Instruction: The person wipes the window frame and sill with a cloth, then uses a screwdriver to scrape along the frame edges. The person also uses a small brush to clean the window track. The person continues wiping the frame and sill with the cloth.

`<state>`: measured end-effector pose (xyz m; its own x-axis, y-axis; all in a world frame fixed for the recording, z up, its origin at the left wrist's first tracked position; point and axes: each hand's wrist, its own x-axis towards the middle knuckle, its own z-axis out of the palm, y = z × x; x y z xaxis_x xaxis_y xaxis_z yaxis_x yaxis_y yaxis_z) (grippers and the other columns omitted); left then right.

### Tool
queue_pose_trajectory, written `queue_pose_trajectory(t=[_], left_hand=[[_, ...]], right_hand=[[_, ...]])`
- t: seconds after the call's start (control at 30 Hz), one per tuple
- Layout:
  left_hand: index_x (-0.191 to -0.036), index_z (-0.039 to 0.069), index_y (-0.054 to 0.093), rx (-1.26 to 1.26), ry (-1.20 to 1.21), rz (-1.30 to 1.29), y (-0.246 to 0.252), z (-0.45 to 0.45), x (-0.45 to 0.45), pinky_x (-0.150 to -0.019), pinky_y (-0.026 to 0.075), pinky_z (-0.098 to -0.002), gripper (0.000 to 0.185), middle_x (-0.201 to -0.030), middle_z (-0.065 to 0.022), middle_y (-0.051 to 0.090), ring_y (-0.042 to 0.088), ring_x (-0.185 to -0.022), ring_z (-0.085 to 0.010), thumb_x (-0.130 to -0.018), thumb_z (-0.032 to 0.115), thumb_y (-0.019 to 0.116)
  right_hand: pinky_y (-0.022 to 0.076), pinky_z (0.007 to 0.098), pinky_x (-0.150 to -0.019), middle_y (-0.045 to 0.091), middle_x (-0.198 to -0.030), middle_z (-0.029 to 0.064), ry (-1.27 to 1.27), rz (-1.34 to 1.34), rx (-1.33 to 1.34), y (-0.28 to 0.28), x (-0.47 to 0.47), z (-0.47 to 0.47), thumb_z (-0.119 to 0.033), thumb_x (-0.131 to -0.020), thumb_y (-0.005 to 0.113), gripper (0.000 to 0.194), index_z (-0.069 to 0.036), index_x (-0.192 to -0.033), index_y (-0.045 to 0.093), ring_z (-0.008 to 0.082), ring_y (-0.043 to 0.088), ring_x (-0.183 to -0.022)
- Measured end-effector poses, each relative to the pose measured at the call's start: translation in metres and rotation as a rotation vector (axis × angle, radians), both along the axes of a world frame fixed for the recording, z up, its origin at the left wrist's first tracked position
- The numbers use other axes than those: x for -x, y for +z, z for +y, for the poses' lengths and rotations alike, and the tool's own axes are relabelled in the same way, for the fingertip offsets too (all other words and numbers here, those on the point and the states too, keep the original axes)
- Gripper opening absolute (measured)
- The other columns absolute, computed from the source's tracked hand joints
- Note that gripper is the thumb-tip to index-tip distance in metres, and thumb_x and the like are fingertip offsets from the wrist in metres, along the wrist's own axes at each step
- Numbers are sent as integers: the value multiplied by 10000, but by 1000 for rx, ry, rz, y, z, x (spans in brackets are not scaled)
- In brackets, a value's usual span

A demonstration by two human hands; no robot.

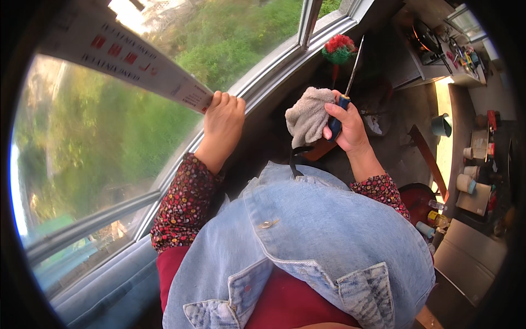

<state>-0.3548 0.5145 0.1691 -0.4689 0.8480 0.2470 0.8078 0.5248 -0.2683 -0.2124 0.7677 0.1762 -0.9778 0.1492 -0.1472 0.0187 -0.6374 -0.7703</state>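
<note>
My left hand (224,123) is at the window, its fingers curled over the lower end of a long white strip (135,61) with red and dark print. This strip runs up across the glass; whether it is a film-covered window post or a loose piece I cannot tell. In my right hand (349,127) is a screwdriver (337,121) with a dark blue handle, its long thin metal shaft pointing up and away. The same hand holds a crumpled grey-beige terry cloth (310,113), bunched on the left side of the handle.
The silvery window frame (271,78) slants along my left, with greenery behind the glass. Beyond the screwdriver tip is a red and green pompom-like thing (339,48). At right are a counter (446,78), a bucket (441,124), bottles (437,219) and a cardboard box (468,251).
</note>
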Motion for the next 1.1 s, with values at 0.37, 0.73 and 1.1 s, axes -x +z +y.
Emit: queue_pose_trajectory(t=[0.37, 0.73, 1.1], left_hand=[[-936, 100, 606, 10, 155, -117, 14, -12, -10, -831, 401, -365, 242, -809, -45, 591, 556, -849, -235, -754, 205, 725], [-938, 87, 601, 26, 342, -141, 18, -39, -16, -856, 394, -397, 213, -854, -69, 606, 561, -877, -263, -807, 219, 705], [-1062, 80, 655, -265, 318, -228, 26, -28, -19, -895, 411, -389, 213, -965, -71, 669, 601, -936, -254, -855, 123, 684]], right_hand=[[476, 241, -465, 630, -856, 55, -110, 175, 236, 1, 59, 12, -129, -924, 639, 190, -18, -1067, 584, 125, 597, -601], [476, 288, -510, 617, -821, 40, -377, 112, 333, -39, 126, 48, -114, -892, 689, 160, -60, -980, 567, 169, 586, -580], [479, 308, -513, 617, -771, 60, -387, 96, 263, -46, 119, 40, -111, -915, 651, 139, -41, -1004, 569, 175, 582, -549]])
